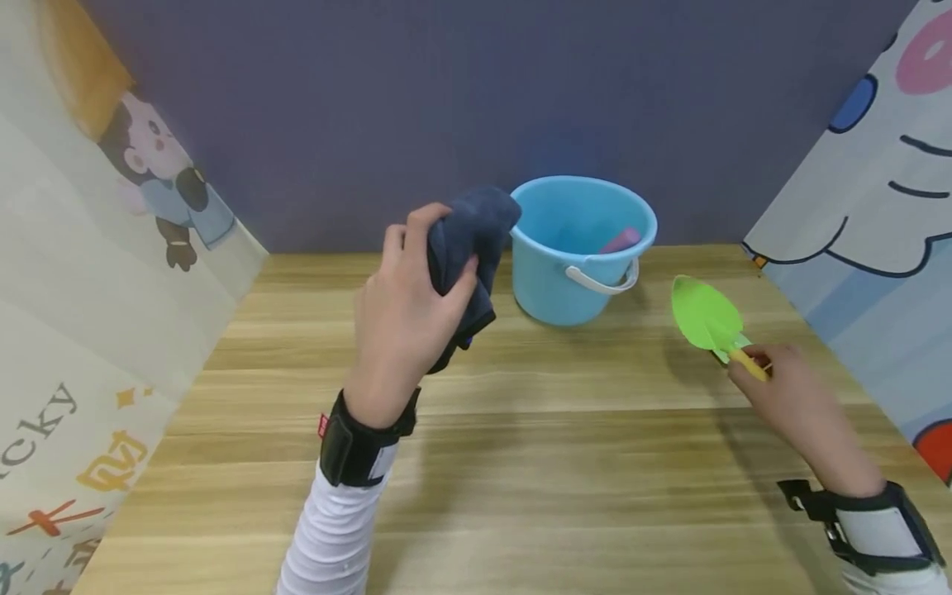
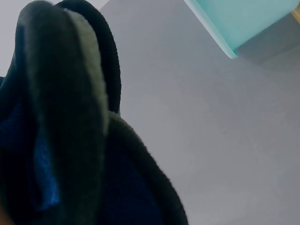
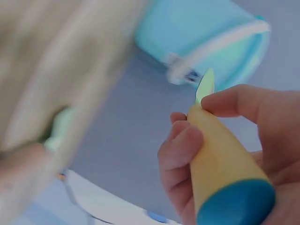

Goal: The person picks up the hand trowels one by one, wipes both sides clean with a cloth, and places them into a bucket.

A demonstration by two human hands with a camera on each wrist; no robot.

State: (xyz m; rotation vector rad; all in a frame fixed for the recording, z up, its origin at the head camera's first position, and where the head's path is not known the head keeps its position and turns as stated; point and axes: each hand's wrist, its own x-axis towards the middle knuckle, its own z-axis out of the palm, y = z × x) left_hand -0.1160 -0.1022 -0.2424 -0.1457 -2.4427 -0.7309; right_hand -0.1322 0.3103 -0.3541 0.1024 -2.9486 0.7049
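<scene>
My left hand (image 1: pixel 405 306) grips a bunched dark navy cloth item (image 1: pixel 476 235) with black edging, held above the table just left of the bucket. It fills the left side of the left wrist view (image 2: pixel 65 117); its exact kind is unclear. On the right, my right hand (image 1: pixel 792 397) holds a toy trowel by its yellow handle (image 3: pixel 220 154), which has a blue end. The trowel's green blade (image 1: pixel 702 314) points toward the bucket. A light blue bucket (image 1: pixel 554 285) with a white handle stands against the back wall. Inside it a pinkish-purple piece (image 1: pixel 621 240) shows, mostly hidden.
The wooden table (image 1: pixel 558 479) meets a dark blue-grey wall (image 1: pixel 372 124) at the back. Printed cartoon panels (image 1: pixel 67 289) flank it on both sides. A small pale green thing (image 1: pixel 742 340) shows behind the trowel near my right fingers; what it is cannot be told.
</scene>
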